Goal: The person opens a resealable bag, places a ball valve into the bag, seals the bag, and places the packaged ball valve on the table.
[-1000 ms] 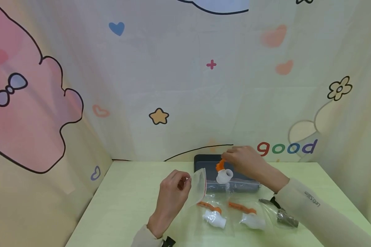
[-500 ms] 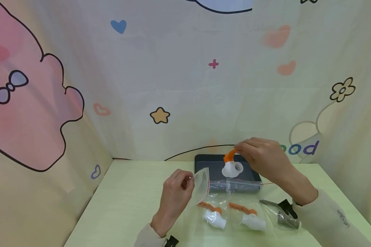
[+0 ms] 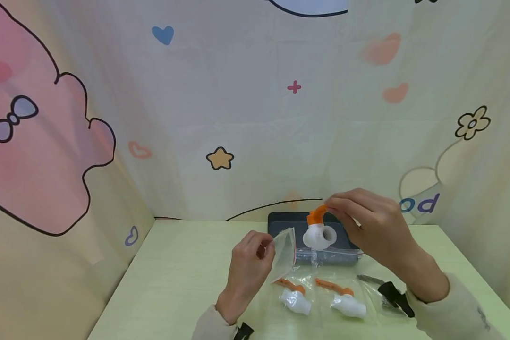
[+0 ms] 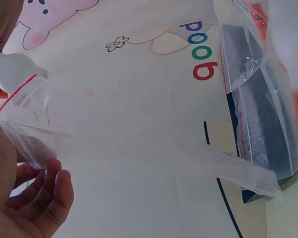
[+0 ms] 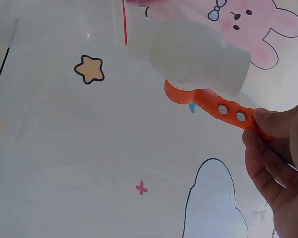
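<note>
My right hand [image 3: 378,231] pinches the end of the orange handle of a white plastic ball valve [image 3: 316,236]. The valve hangs above the dark tray, one round opening facing the head camera. In the right wrist view, thumb and fingertips grip that orange handle [image 5: 228,110], which has two holes; the white body [image 5: 198,57] lies beyond it. Left of the valve, my left hand [image 3: 248,264] holds a clear zip bag [image 3: 284,255] by its edge near the red-lined mouth. The left wrist view shows the bag [image 4: 114,129] stretching away from the fingers, with no valve in it.
A dark tray [image 3: 286,229] stands at the back of the table, with clear bags over its front. Before it lie two bagged white valves, one left [image 3: 295,302] and one right [image 3: 348,306]. A bagged grey item [image 3: 369,279] is partly hidden by the right wrist strap.
My right hand has moved right with the valve, away from the bag, and the valve's opening has turned more toward the head camera. My left hand has shifted slightly right with the bag.
</note>
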A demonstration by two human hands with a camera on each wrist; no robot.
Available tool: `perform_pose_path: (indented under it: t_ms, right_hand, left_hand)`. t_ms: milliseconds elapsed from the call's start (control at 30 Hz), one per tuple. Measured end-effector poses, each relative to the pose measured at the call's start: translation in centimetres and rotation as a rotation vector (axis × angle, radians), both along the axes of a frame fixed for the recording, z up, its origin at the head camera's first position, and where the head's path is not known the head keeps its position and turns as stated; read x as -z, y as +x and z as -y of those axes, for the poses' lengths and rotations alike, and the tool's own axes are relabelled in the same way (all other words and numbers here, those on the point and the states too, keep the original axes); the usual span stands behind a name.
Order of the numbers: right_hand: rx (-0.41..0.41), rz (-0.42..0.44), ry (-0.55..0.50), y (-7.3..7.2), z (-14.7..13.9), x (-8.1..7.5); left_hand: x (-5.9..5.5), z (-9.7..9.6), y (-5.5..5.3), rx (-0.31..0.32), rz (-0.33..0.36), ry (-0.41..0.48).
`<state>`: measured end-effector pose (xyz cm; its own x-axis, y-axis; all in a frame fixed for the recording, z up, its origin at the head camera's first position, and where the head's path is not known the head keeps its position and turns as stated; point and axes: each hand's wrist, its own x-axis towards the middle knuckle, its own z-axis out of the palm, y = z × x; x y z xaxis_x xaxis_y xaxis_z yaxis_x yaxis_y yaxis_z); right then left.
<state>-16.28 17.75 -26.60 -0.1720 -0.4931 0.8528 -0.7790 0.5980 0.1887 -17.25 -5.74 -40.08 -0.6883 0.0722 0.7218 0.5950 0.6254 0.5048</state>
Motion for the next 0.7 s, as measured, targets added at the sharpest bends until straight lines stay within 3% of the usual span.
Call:
perform_pose_path:
  t_ms: [133,433,700]
  right_hand:
    - [-0.039,-0.041,-0.029,0.3,0.7,0.0]
    - [-0.044,-0.06,-0.042,0.8,1.5,0.2]
    - [-0.082,-0.032,-0.032,0.8,2.2,1.1]
  left_hand:
    - [0.0,-0.3,0.0,0.0,0.015,-0.003]
    - [-0.3,-0.8,0.1,0.006,0.026,0.002]
    - [-0.3,-1.3,0.0,0.017,0.033,0.021]
